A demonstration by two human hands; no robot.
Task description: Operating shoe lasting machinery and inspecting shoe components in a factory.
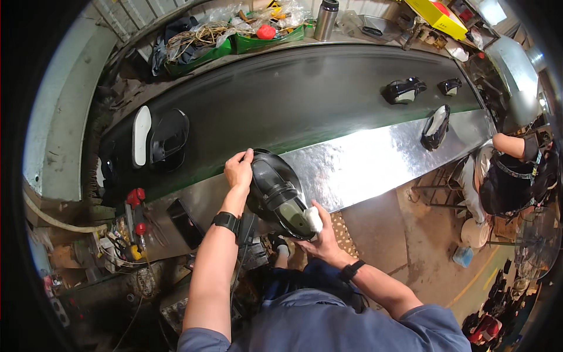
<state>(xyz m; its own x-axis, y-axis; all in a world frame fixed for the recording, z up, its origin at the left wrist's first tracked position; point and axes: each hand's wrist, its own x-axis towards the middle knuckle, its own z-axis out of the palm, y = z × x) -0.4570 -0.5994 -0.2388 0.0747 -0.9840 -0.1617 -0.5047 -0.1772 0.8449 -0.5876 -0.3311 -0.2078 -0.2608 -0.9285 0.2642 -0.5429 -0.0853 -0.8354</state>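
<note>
A black shoe (272, 179) with a strap across its upper and a greenish-grey insole is held tilted over the near edge of the metal ledge. My left hand (238, 172) is closed on its toe end, thumb along the rim. At the heel end, my right hand (328, 237) grips the shoe from the side and below. Between the right thumb and the heel sits a small white wad (314, 219), perhaps cloth or foam; its exact kind is unclear. The right fingers under the heel are mostly hidden.
Beyond the ledge (352, 170) runs a dark conveyor belt (264, 94). A white sole (141, 136) and a black shoe (170, 139) lie left; more black shoes (404, 90) lie right. A red tool (136, 199) is at lower left, a steel flask (326, 20) at the back. Another person's arm (509, 144) shows right.
</note>
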